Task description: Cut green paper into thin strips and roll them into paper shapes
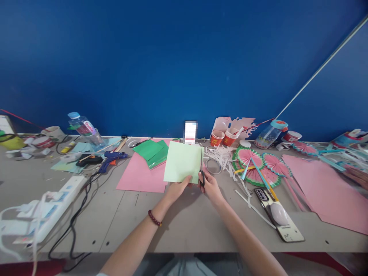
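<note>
My left hand (180,188) grips the lower edge of a light green sheet of paper (183,161), thumb on top. In my right hand (211,188) is a pair of scissors (202,177) with black handles, its blades pointing away from me along the sheet's right edge. A narrow sliver of the paper lies to the right of the blades. Behind the sheet, a pink sheet (140,176) rests on the table, with dark green papers (152,151) on top of it. White paper strips (222,156) and a roll of tape (213,166) sit just right of the scissors.
Pink-and-green paper fans (253,165) and a phone (280,216) lie to the right. Red paper cups (217,138) stand by the blue wall. On the left are a blue glue gun (110,161), a power strip (59,207), black cables and a bottle (83,126).
</note>
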Action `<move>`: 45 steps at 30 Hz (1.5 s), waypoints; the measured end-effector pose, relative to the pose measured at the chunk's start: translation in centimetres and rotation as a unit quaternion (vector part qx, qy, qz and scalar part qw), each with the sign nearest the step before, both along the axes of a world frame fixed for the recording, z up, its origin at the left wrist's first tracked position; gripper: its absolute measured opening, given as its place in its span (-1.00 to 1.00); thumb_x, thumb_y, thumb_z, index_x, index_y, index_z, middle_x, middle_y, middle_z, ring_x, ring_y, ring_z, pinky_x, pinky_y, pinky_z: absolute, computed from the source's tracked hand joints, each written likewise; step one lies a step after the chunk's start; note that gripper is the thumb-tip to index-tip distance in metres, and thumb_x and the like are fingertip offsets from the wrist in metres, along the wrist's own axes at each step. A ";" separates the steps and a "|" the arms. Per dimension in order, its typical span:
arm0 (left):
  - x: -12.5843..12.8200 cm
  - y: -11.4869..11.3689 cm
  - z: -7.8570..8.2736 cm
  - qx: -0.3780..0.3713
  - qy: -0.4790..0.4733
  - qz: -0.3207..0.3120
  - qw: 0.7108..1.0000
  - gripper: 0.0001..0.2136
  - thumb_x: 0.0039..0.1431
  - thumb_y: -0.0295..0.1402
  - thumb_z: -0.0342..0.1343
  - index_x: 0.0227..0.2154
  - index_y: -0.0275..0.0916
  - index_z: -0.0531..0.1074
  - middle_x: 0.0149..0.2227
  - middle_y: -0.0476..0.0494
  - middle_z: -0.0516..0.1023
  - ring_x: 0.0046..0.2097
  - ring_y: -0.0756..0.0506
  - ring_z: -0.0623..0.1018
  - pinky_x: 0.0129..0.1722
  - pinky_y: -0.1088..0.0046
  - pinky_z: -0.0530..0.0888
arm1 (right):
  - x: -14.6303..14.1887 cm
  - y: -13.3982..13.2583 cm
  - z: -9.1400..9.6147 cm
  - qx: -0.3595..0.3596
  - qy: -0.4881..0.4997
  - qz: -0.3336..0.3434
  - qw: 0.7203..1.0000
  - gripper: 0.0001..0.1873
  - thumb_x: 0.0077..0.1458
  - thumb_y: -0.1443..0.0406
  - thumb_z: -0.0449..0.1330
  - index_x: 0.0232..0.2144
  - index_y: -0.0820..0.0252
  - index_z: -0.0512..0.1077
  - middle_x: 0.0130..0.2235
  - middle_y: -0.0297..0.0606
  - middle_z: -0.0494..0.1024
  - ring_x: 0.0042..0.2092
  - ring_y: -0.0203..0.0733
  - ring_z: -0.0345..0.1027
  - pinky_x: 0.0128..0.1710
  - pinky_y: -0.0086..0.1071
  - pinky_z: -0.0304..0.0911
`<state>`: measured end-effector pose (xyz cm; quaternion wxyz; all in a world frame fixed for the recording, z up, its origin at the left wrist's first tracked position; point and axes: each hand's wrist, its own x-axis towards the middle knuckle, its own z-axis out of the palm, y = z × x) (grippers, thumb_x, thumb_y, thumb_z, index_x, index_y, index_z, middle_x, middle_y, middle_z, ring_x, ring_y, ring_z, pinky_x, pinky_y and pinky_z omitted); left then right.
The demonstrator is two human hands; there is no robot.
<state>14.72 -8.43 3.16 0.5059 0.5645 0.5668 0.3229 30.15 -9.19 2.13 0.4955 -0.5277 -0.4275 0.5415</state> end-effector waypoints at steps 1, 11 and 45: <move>0.0 0.0 0.1 0.001 0.001 -0.002 1.000 -0.64 0.13 -0.09 -0.01 -0.61 -0.14 0.51 -0.38 -0.11 0.64 -0.16 -0.17 0.56 -0.02 0.38 0.40 | 0.0 0.0 0.0 0.001 0.001 0.001 1.000 -0.45 -0.13 -0.18 0.21 -0.53 0.18 0.26 -0.64 -0.46 0.34 -0.71 -0.46 0.04 -0.70 -0.51 -0.08; 0.0 0.1 0.0 0.042 -0.017 -0.014 0.999 -0.64 0.13 -0.06 0.00 -0.63 -0.13 0.50 -0.44 -0.08 0.62 -0.18 -0.16 0.56 0.02 0.38 0.37 | 0.0 0.0 -0.2 0.010 -0.002 0.000 1.000 -0.42 -0.11 -0.21 0.17 -0.53 0.18 0.25 -0.68 -0.52 0.23 -0.71 -0.47 0.01 -0.70 -0.53 -0.08; 0.1 -0.2 0.9 0.021 -0.015 -0.051 0.998 -0.57 0.16 -0.01 -0.05 -0.65 -0.12 0.48 -0.48 -0.07 0.60 -0.25 -0.15 0.57 -0.03 0.41 0.38 | -0.1 -0.1 -0.2 0.015 -0.001 -0.004 1.000 -0.42 -0.12 -0.22 0.17 -0.52 0.18 0.26 -0.65 -0.48 0.27 -0.69 -0.45 0.02 -0.68 -0.50 -0.11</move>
